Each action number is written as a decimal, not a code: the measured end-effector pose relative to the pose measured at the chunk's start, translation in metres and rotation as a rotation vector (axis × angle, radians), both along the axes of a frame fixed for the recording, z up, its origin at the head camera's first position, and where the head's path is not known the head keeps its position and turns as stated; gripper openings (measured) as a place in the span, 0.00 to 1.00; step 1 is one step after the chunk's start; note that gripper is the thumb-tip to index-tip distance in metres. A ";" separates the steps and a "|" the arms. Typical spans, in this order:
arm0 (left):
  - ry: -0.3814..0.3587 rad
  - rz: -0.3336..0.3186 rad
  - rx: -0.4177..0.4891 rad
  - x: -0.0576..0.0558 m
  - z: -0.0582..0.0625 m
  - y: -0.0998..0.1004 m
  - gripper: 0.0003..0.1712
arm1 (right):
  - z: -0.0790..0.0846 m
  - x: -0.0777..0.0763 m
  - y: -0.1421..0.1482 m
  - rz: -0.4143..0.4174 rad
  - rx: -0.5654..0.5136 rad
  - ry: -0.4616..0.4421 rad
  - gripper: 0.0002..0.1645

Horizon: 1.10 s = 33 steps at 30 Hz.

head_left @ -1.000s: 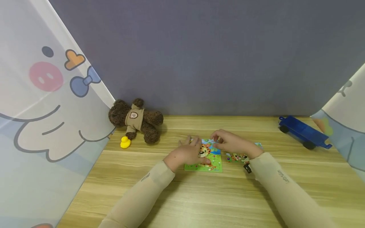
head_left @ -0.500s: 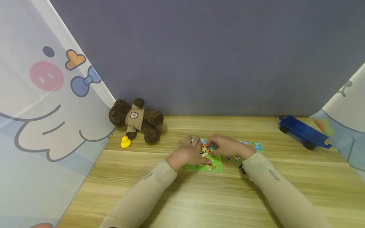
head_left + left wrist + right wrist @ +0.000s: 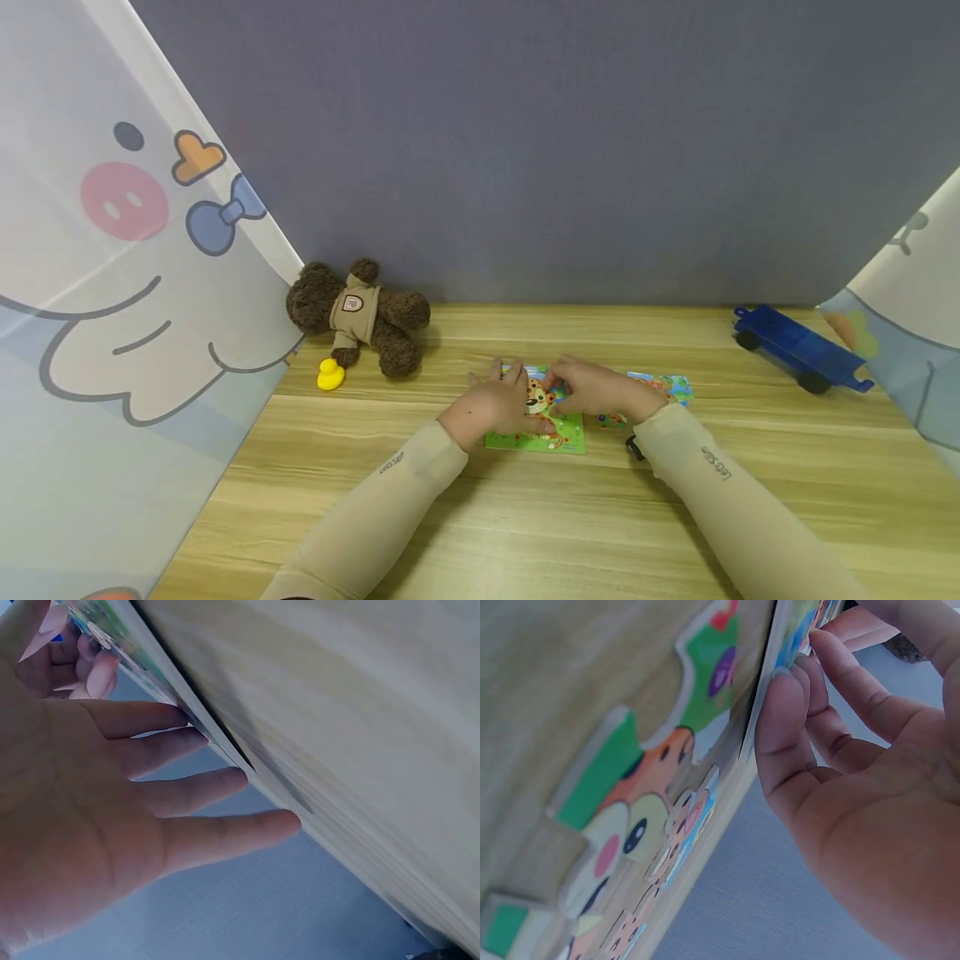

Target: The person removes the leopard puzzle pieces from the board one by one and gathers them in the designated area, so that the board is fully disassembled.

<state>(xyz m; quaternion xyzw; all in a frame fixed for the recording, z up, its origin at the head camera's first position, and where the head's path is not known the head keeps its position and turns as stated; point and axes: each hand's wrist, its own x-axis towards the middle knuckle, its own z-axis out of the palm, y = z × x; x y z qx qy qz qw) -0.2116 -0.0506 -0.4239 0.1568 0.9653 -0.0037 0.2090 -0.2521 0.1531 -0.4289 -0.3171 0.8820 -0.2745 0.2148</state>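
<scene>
A puzzle board [image 3: 536, 443] with a spotted leopard picture on green and blue lies flat on the wooden table. My left hand [image 3: 498, 410] rests over its left side, fingers spread and straight; in the left wrist view the fingertips [image 3: 289, 819] reach the board's edge. My right hand [image 3: 592, 387] arches over the board's upper right, with thumb and index apart and their tips right at the picture. No piece shows between these fingers in the right wrist view. Just right of the board lie several loose puzzle pieces [image 3: 634, 840], partly hidden under my right forearm in the head view.
A brown teddy bear [image 3: 355, 312] lies at the back left, beside a yellow rubber duck [image 3: 330, 375]. A blue toy wagon [image 3: 798, 342] stands at the back right. Behind the table [image 3: 510, 533] hangs a grey cloth wall [image 3: 525, 150].
My right hand has moved a little left, further over the board, uncovering more of the loose pieces behind it. The left hand has stayed nearly still.
</scene>
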 end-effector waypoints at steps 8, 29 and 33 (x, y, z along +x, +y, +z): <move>-0.013 -0.001 0.006 0.004 0.006 0.001 0.70 | 0.001 0.000 -0.001 -0.025 0.003 -0.036 0.19; -0.020 0.001 -0.016 0.000 0.007 0.005 0.69 | -0.003 0.003 0.001 -0.020 -0.037 -0.008 0.18; -0.022 0.005 -0.015 0.000 0.008 0.005 0.69 | -0.003 0.004 0.001 -0.023 -0.036 -0.001 0.18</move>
